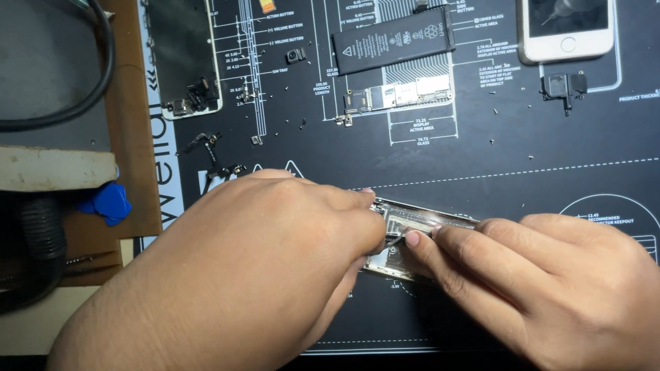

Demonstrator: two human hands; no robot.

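Where both hands meet, a silvery phone frame [419, 237] lies.

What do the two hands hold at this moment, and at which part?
Both hold the opened phone housing: the left hand covers its left end, the right hand its right end. Its fingertips pinch a thin tool.

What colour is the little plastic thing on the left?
The plastic pick is bright blue, seen in the head view.

bare mat [481, 148] above the phone shell [419, 227]; battery [393, 40] and loose screws [493, 110] clutter farther up.
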